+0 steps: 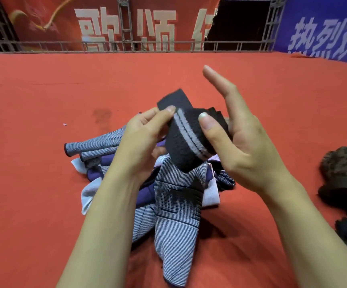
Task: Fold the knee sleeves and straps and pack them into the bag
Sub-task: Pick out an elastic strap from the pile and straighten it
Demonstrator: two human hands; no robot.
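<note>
Above a heap of grey-striped knit knee sleeves (176, 206) on open red carpet (33, 142), the left hand (141, 140) and right hand (237, 140) pinch a rolled black strap with grey stripes (187, 136) by its edges, right fingers extended.

A black strap (187, 136) with two grey stripes is partly rolled and held up above the pile. Below it grey-striped knee sleeves (176, 221) lie crumpled and overlapping on the red floor, mixed with purple and pale fabric. Two rolled ones (91, 147) point left.
</note>
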